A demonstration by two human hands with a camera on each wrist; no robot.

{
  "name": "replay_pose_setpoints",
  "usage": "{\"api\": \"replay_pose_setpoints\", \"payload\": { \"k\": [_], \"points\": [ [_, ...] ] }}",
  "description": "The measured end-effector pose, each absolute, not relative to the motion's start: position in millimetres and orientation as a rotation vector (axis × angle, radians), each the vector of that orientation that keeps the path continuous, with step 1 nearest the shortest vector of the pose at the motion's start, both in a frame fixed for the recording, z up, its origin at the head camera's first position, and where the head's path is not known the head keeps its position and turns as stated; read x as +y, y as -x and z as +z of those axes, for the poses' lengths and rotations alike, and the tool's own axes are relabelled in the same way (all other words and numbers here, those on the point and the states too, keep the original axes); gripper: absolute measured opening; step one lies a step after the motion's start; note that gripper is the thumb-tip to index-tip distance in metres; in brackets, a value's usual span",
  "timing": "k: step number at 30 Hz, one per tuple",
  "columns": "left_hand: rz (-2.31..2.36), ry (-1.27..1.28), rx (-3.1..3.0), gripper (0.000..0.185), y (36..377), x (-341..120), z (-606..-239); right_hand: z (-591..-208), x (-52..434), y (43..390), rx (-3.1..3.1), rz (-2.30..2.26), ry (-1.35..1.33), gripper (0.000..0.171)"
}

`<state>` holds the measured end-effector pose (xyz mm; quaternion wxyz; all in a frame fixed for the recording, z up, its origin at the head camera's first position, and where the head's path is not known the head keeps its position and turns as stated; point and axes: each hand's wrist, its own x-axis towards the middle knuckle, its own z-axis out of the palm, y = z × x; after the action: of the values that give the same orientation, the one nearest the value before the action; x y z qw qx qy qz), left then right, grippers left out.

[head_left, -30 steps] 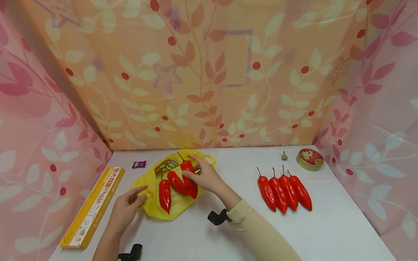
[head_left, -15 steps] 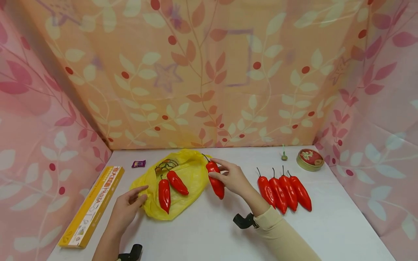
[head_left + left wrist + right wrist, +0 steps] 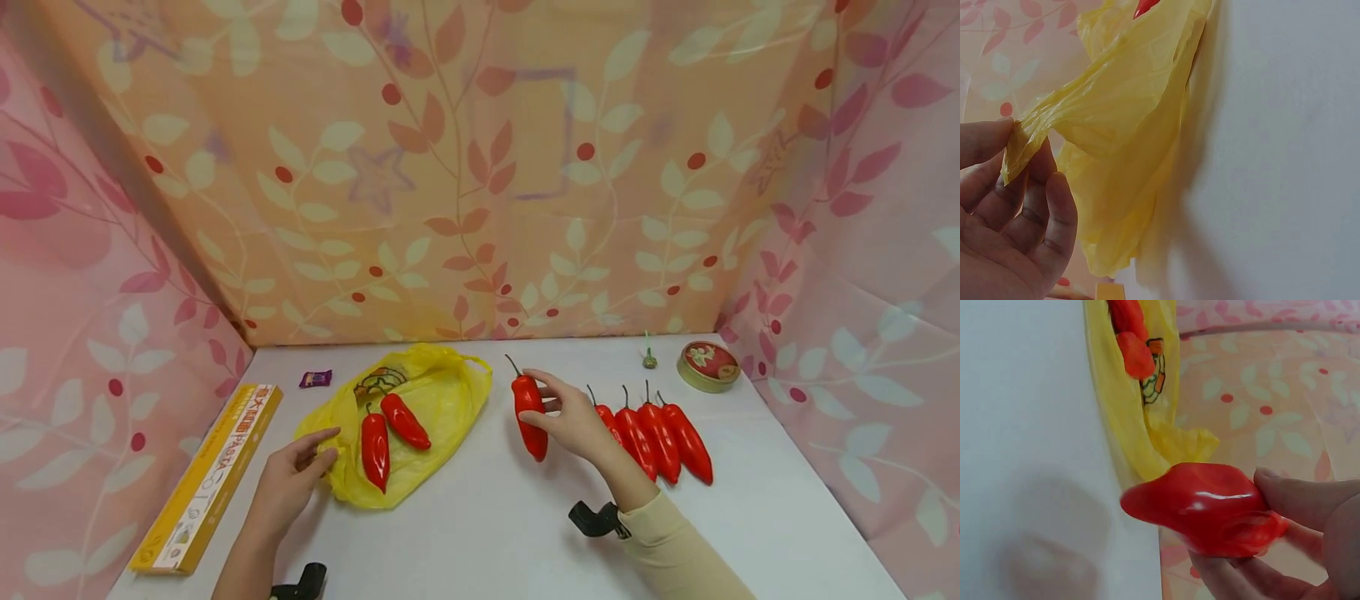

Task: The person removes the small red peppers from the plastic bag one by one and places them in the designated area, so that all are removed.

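Note:
A red chili pepper [image 3: 530, 417] with a dark stem is pinched between the thumb and fingers of my right hand [image 3: 573, 419], raised off the table to the right of the bag. In the right wrist view this pepper [image 3: 1204, 506] looks glossy. My left hand [image 3: 291, 479] pinches the near left edge of a yellow plastic bag [image 3: 442, 442]; the left wrist view shows the bag [image 3: 1122, 119] gathered between thumb and fingers. Two more red peppers lie on the bag, one upright in view [image 3: 375, 452], the other slanted [image 3: 406, 422].
Several red peppers [image 3: 686, 442] lie side by side at the right, partly behind my right forearm. A yellow pasta box [image 3: 206, 479] lies at the left. Farther back are a purple wrapped candy [image 3: 316, 378], a round red-lidded tin [image 3: 708, 365] and a small green item [image 3: 649, 361].
My right hand has lifted one pepper from the bag and carried it to the right over the table. My left hand stays at the bag's edge.

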<state>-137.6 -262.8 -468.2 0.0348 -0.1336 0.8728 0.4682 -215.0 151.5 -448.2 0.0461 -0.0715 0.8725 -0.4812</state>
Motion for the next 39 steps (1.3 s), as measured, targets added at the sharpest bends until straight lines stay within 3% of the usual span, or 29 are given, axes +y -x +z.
{"api": "replay_pose_setpoints", "payload": {
  "k": [13, 39],
  "points": [
    [1.523, 0.405, 2.634, 0.045, 134, -258, -467, -464, 187, 208, 2.822, -1.286, 0.004, 0.064],
    [1.532, 0.382, 2.641, 0.044, 135, -261, -468, -483, 198, 194, 3.22, -0.542, 0.068, 0.062]
  ]
}}
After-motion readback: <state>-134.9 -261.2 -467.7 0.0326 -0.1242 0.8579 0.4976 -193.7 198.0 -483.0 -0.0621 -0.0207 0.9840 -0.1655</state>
